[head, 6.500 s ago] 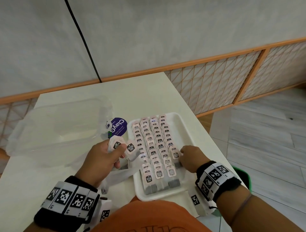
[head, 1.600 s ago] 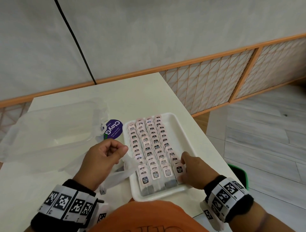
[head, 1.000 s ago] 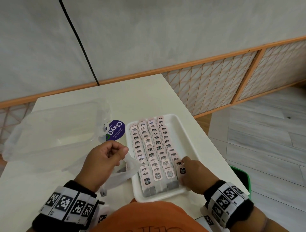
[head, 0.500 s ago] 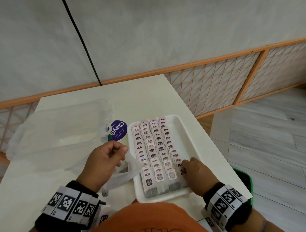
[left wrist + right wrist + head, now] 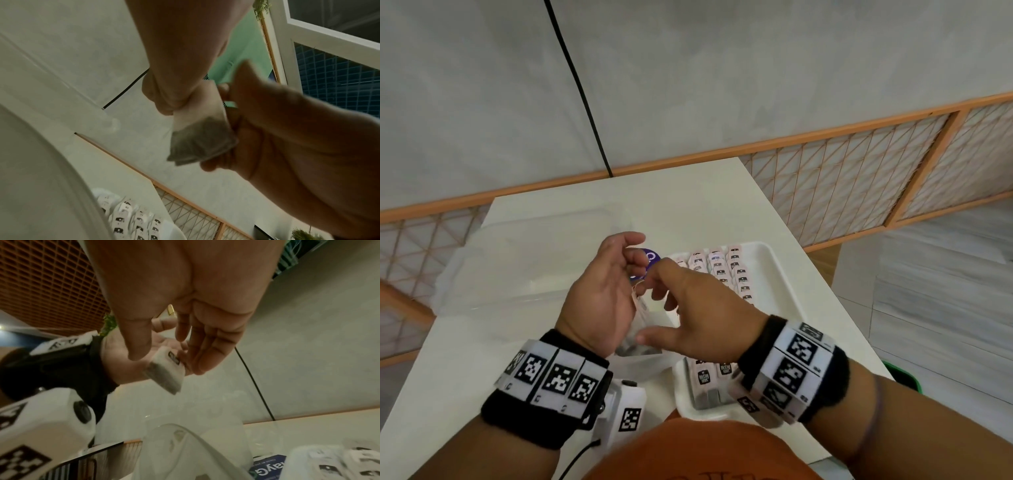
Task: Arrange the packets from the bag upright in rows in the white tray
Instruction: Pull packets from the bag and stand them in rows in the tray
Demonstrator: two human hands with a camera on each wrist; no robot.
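A small pink-white packet (image 5: 642, 310) with grey contents hangs between my two hands above the table. My left hand (image 5: 606, 291) holds it against the palm, fingers curled round it (image 5: 201, 133). My right hand (image 5: 702, 308) has come over from the tray and pinches the packet's top end (image 5: 164, 371) between thumb and fingers. The white tray (image 5: 784, 274) lies to the right with upright packets (image 5: 726, 267) in three rows; my right hand hides their middle. The clear plastic bag (image 5: 527, 274) lies flat to the left.
A purple round label (image 5: 650, 257) shows behind my left fingers, at the bag's mouth. The bag's white handle (image 5: 650, 365) lies by the tray's near left corner. The table's right edge drops to a tiled floor beside the tray; a green bin (image 5: 900, 377) stands below.
My right hand has left the front right row in the tray and moved up and left to the left hand. My left hand has risen from the bag with a packet in it.
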